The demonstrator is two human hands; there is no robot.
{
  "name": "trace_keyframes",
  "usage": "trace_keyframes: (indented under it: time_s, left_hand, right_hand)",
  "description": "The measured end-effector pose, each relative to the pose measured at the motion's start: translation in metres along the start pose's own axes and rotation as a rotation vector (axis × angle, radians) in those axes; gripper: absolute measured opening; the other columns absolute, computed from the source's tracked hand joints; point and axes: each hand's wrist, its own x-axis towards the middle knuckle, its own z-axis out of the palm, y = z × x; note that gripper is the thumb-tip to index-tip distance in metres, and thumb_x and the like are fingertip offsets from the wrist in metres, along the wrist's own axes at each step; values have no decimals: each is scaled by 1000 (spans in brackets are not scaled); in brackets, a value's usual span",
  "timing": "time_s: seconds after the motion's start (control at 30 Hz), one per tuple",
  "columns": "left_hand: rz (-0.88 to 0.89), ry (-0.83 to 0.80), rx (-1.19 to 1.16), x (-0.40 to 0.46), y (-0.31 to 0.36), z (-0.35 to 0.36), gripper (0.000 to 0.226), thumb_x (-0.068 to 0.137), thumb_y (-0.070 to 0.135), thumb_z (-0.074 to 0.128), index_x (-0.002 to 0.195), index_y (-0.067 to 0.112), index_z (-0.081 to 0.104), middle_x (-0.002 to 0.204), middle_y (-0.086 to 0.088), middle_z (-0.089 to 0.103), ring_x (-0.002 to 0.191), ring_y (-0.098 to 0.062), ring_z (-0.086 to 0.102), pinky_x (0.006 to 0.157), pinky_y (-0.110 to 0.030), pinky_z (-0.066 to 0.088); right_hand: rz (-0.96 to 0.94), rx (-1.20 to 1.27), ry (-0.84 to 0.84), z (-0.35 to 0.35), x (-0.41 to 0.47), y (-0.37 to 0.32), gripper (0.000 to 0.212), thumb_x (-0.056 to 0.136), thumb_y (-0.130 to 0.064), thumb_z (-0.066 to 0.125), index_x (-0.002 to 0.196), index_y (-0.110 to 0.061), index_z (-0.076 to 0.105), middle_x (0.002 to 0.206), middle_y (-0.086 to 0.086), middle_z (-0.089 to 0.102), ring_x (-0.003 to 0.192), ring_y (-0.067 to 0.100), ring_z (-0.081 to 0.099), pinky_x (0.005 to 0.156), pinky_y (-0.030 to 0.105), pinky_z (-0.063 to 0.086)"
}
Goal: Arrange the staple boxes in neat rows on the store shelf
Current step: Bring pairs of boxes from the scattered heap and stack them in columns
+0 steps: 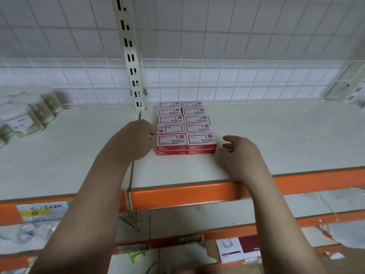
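Red and white staple boxes (185, 126) stand on the white shelf (276, 139) in two columns running from the back wire grid toward me, stacked two high at the front. My left hand (131, 141) hovers just left of the block, its fingers curled near the front-left boxes and holding nothing I can see. On the other side, my right hand (240, 153) sits a little right of the front-right box (200, 142), fingers relaxed and spread, not touching it.
An orange shelf edge (187, 194) runs across below my wrists. A slotted white upright (131, 56) rises behind the boxes at the left. Clear tubs of cotton swabs (25, 113) sit far left. Lower shelves hold packets and labels.
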Motion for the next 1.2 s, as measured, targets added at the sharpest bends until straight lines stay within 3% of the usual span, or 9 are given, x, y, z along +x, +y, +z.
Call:
trace_keyframes:
  time_s: [0.07,0.2,0.3,0.5,0.6,0.73,0.9,1.07,1.2]
  left_hand:
    - [53,12,-25,1,11,-3,34,95,9,42,125,11,59,122,-11,62,102,-26,60,80,-20,38]
    - [128,19,-36,9,34,5,37,96,14,42,133,13,50,140,-11,47,123,-26,50,100,-29,38]
    - [201,0,-42,17,57,14,37,97,16,42,133,16,50,143,-9,43,127,-25,45,103,-30,35]
    - [341,-68,-119,34,117,43,36,96,15,41,129,19,55,135,-6,53,111,-23,58,94,-30,43]
    - [402,-91,-97,43,155,64,35,97,16,40,128,21,56,137,-3,50,121,-22,50,102,-30,40]
    - [457,-120,-104,48,217,97,36,97,15,39,129,20,55,138,-2,49,122,-20,49,100,-26,36]
    - [480,-78,-168,49,317,145,35,96,15,42,126,23,58,135,1,52,121,-17,50,102,-27,36]
    - [467,-80,-238,44,425,189,34,93,14,46,123,21,60,130,0,56,116,-15,53,99,-23,36]
    - [466,-70,-247,45,495,212,33,92,14,49,121,23,61,128,1,58,115,-14,54,96,-22,35]
  right_hand:
    - [32,-21,33,-3,-7,3,41,92,-18,48,133,-13,50,127,6,60,118,18,53,93,21,36]
    - [94,-68,79,-13,-20,13,40,95,-17,43,133,-12,50,131,5,57,122,19,49,95,21,34]
    - [154,-94,117,-27,-30,27,40,95,-15,40,134,-12,49,133,5,55,122,20,50,94,23,37]
    - [274,-163,244,-69,-46,74,42,96,-13,35,138,-14,45,136,8,52,121,25,50,87,26,39]
    - [339,-207,299,-96,-53,109,40,97,-14,34,135,-12,47,131,11,55,119,27,50,82,28,38]
    - [389,-228,335,-136,-61,164,34,96,-12,37,127,-8,51,114,16,62,100,31,56,71,32,36]
    - [380,-210,361,-205,-61,247,43,97,-14,39,141,-11,38,140,9,48,126,25,45,93,28,36]
    - [350,-234,350,-283,-61,329,42,97,-13,38,138,-14,41,122,14,60,87,27,58,72,30,43]
    - [362,-240,335,-335,-53,388,45,97,-11,38,142,-15,37,130,13,56,102,29,59,76,28,41]
